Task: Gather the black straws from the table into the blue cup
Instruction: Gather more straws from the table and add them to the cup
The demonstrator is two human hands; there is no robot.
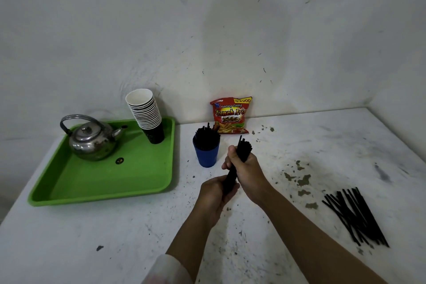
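Both hands, left (pixel 215 193) and right (pixel 246 169), are closed around one bundle of thin black plastic straws (pixel 238 159) just beside the round blue plastic cup (pixel 206 154) (already packed with upright straws). More loose black straws (pixel 355 214) lie on the white counter (pixel 138 237); the green plastic tray (pixel 80 187) carries a steel kettle (pixel 92 138) and stacked paper cups (pixel 147 115).

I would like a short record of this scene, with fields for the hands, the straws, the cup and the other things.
left hand: grips the lower end of the held bundle
right hand: grips the same bundle higher up
held bundle: black straws, tilted, right of the cup
blue cup: upright, already holds straws
loose straws: pile on the table, far right
green tray: holds kettle and paper cup stack
snack bag: against the wall
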